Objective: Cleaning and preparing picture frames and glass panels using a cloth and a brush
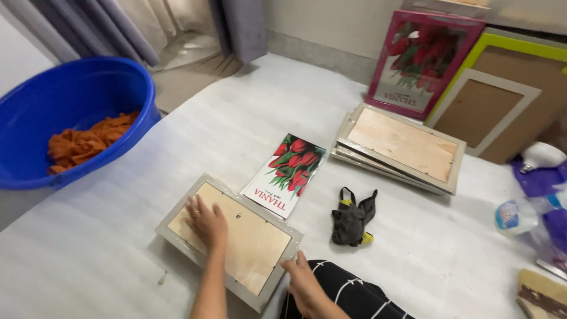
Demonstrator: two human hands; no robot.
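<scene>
Basically pale frame [230, 236], wood backing up.

Single head-worn view, looking steeply down and forward over the white floor covering [118, 248] from close above. It faces the far wall [319, 23] and curtains [118, 23]; no second view shares the scene.

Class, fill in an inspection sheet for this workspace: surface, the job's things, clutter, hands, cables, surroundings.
Surface: white ribbed sheet over the floor.
Job's things: picture frame lying face down, wooden backing up; tulip print beside it.
Clutter: stack of frames, dark gloves, plastic bottle, blue tub with orange cloth.
Hands: left hand flat on the backing; right hand at the frame's near corner.
Cables: nothing seen.
Surroundings: curtains, more frames leaning on the wall.
</scene>
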